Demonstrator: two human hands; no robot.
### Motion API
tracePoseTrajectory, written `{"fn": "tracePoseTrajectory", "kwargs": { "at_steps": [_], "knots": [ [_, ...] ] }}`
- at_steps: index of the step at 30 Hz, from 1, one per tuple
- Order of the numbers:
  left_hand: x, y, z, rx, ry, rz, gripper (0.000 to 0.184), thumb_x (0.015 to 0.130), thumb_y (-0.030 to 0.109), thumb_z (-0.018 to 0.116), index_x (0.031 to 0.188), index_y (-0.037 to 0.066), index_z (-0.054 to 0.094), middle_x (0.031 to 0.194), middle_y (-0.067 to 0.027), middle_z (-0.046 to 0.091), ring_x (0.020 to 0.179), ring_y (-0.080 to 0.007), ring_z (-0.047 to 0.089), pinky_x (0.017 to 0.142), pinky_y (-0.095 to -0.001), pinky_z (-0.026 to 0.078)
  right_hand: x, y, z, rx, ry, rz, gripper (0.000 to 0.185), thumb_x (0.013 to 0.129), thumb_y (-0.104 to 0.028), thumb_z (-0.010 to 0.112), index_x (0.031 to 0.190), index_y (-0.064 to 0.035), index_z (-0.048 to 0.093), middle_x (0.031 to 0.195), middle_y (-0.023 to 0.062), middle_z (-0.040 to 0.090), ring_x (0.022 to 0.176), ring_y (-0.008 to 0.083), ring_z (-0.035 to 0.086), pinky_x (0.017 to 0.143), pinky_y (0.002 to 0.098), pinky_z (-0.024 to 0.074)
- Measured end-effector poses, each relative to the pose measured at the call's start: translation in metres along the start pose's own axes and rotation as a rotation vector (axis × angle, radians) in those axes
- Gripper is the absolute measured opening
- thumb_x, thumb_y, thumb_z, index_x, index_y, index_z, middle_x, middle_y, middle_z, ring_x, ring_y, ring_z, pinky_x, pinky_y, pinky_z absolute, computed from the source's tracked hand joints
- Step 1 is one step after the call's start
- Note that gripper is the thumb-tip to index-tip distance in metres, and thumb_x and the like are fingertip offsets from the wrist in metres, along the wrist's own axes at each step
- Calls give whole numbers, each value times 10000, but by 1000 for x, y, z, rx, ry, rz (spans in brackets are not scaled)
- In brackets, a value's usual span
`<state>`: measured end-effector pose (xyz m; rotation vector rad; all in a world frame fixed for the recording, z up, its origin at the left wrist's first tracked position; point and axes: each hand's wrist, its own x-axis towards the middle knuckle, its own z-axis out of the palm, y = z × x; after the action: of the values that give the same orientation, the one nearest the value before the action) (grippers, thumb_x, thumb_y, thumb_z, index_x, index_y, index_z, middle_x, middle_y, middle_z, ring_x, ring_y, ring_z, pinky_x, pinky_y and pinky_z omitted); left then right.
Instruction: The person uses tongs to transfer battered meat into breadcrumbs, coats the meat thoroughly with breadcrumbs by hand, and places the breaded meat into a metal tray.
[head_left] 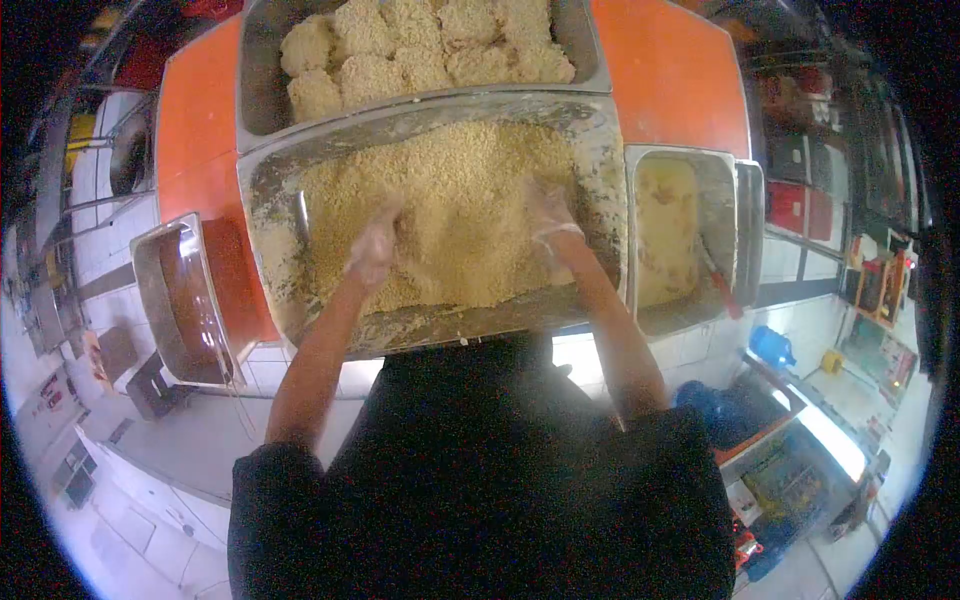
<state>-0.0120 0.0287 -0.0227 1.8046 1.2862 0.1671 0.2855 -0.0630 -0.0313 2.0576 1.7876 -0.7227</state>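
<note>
A deep metal pan (430, 330) in front of me holds a bed of pale, coarse breading crumbs (460, 250). My left hand (376, 243) is in the left half of the crumbs, its fingers stretched forward and partly blurred. On the right side of the same pan, my right hand (552, 214) touches the crumbs, with fingers extended and dusted. Both hands seem to wear thin see-through gloves. Between them the crumbs dip in a hollow; whether any piece lies under the crumbs cannot be seen. Flour-like residue coats the pan's walls.
Beyond, a second pan (262, 90) holds several crumb-coated pieces (420, 50) in rows. At right stands a container (685, 320) of yellowish liquid with a red-handled utensil (722, 283). A metal container (165, 270) stands left. Orange counter panels (670, 75) flank the pans.
</note>
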Motion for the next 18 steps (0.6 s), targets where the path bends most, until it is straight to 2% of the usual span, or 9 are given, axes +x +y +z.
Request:
{"fn": "tracePoseTrajectory", "kwargs": {
  "at_steps": [1,3,4,6,10,13,14,16,18],
  "knots": [
    [2,8,0,-36,-30,-25,417,947,197,434,1326,22,434,1246,-166,551,1121,-308,535,948,-407,417,3,-3,-10,263,-5,63,576,841,-165,515,1361,32,363,1369,237,393,1262,313,377,1042,427,310],
    [5,43,-13,525,-289,-88,386,946,250,452,1278,56,489,1159,-109,605,1012,-266,595,866,-408,485,4,-8,-29,609,-67,181,556,858,-202,504,1353,18,378,1343,219,423,1218,298,409,1010,413,334],
    [8,49,-12,631,-356,-92,397,936,259,463,1277,59,489,1160,-108,604,1013,-266,595,870,-408,483,4,-7,-37,752,-114,240,547,867,-221,499,1350,11,386,1330,210,438,1196,291,425,994,405,345],
    [16,50,-7,452,-306,-81,418,916,277,484,1275,64,489,1162,-105,602,1013,-267,595,878,-406,481,2,-11,-52,921,-207,337,531,884,-258,488,1342,-3,402,1304,191,467,1152,277,458,963,391,369],
    [28,37,7,-274,-164,-104,463,877,314,526,1272,75,489,1166,-100,598,1015,-267,595,895,-403,476,-9,-30,-84,1114,-360,491,509,919,-332,468,1327,-30,433,1253,155,527,1064,249,522,899,363,415],
    [30,27,10,-603,-12,-129,500,848,341,557,1270,83,489,1169,-96,594,1016,-268,595,908,-400,472,6,-22,-62,1260,-318,531,492,936,-362,466,1311,-44,456,1216,129,562,990,230,558,839,347,445],
    [30,23,9,-554,25,-37,512,838,351,567,1269,86,490,1170,-94,593,1017,-268,595,912,-399,471,20,-9,-35,1331,-263,523,482,935,-356,476,1302,-43,463,1206,121,568,961,226,562,812,346,451],
    [28,12,-3,40,159,437,560,804,338,600,1286,82,472,1195,-95,581,1053,-271,581,947,-385,452,27,-2,-24,1476,-150,520,461,934,-343,494,1284,-43,478,1185,104,580,901,218,569,756,344,463],
    [22,27,-30,270,48,328,575,783,258,617,1302,74,450,1251,-115,544,1142,-282,524,1011,-360,393,17,-7,-45,1226,33,337,447,929,-297,499,1295,-42,464,1122,95,595,867,224,575,757,380,467]
  ]
}}
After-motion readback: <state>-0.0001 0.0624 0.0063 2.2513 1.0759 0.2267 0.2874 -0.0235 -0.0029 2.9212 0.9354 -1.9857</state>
